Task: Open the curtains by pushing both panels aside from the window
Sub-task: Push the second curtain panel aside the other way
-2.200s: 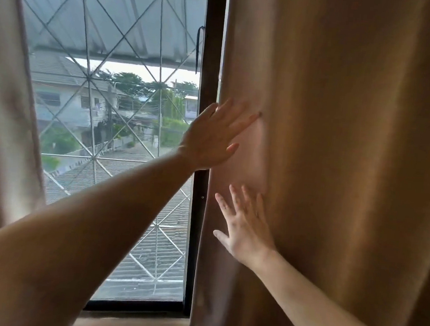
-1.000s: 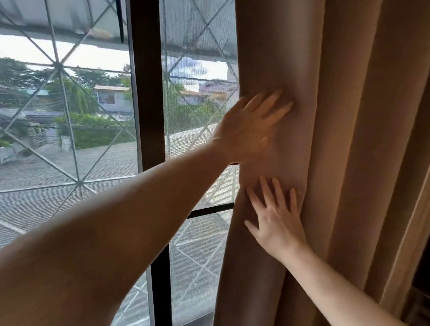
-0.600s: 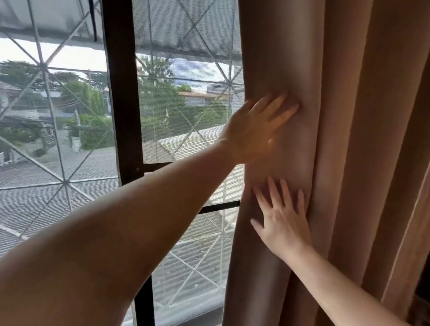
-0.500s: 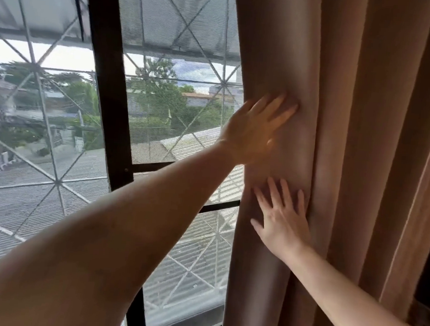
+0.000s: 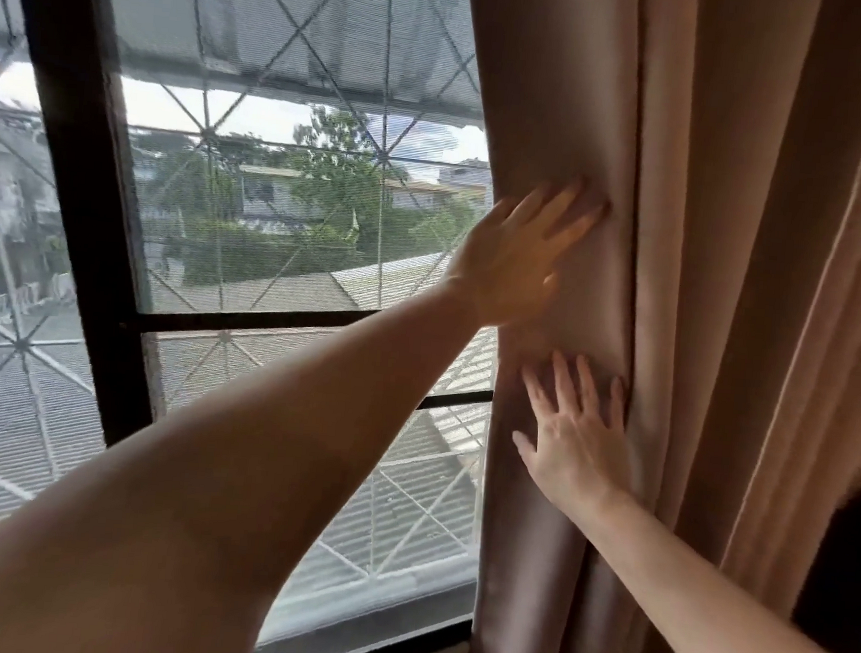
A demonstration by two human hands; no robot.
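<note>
The right curtain panel (image 5: 723,246), tan fabric in deep vertical folds, hangs bunched at the right side of the window (image 5: 282,222). My left hand (image 5: 521,253) lies flat against the panel's leading fold, fingers spread and pointing up-right. My right hand (image 5: 572,435) presses flat on the same fold just below it, fingers apart. Neither hand grips the cloth. The left curtain panel is out of frame.
A black window frame post (image 5: 76,185) stands at the left, with a crossbar (image 5: 243,319) and lower sill. Behind the mesh screen is a white diamond-pattern grille, then rooftops and trees. A dark gap (image 5: 847,565) shows at the far right beyond the curtain.
The right panel's edge has slid further right under both flat hands, uncovering more glass. The black frame post has shifted left in view as my head turned right.
</note>
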